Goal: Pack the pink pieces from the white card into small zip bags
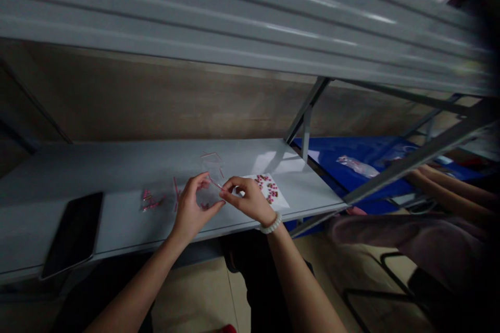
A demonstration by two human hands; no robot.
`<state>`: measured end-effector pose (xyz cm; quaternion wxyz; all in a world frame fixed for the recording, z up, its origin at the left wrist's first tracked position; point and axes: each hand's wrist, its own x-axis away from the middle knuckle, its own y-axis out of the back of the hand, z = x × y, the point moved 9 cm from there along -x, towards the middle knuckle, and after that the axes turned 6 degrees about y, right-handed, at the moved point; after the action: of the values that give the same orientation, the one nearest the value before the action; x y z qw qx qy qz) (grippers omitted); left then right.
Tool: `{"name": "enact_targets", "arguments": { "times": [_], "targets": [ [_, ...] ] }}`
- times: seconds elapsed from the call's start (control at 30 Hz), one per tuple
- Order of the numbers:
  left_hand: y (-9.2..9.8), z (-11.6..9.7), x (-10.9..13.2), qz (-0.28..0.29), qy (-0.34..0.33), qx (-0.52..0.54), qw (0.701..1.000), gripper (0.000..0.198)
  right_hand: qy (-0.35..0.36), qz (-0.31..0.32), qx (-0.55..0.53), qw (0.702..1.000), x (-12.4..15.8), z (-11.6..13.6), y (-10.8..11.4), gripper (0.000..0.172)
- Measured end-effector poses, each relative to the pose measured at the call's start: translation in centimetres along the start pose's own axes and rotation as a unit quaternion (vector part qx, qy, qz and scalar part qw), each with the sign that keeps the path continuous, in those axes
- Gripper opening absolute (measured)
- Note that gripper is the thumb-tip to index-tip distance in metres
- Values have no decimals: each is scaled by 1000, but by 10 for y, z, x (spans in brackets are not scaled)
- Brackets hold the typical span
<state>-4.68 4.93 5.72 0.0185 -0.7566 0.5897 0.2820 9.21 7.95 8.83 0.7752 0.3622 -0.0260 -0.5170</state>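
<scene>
Could make out no readable text, label, brand, number or sign.
</scene>
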Motion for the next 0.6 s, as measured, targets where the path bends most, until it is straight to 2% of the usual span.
{"name": "enact_targets", "arguments": {
  "times": [0.07, 0.17, 0.2, 0.43, 0.6],
  "targets": [
    [-3, 9, -1, 30, 48, 69, 996, 55, 6, 5, 11, 1000, 2, -4, 5, 8],
    [-5, 23, 0, 59, 131, 145, 979, 24, 18, 30, 13, 999, 4, -8, 6, 8],
    [-6, 25, 0, 65, 149, 158, 974, 20, 18, 36, 6, 999, 5, -10, 5, 8],
    [-9, 39, 13, 100, 245, 216, 940, 22, -25, 33, -131, 991, 10, -27, 1, 19],
    [-6, 37, 17, 130, 263, 196, 936, 21, -63, 21, -219, 974, 15, -36, -2, 21]
  ]
}}
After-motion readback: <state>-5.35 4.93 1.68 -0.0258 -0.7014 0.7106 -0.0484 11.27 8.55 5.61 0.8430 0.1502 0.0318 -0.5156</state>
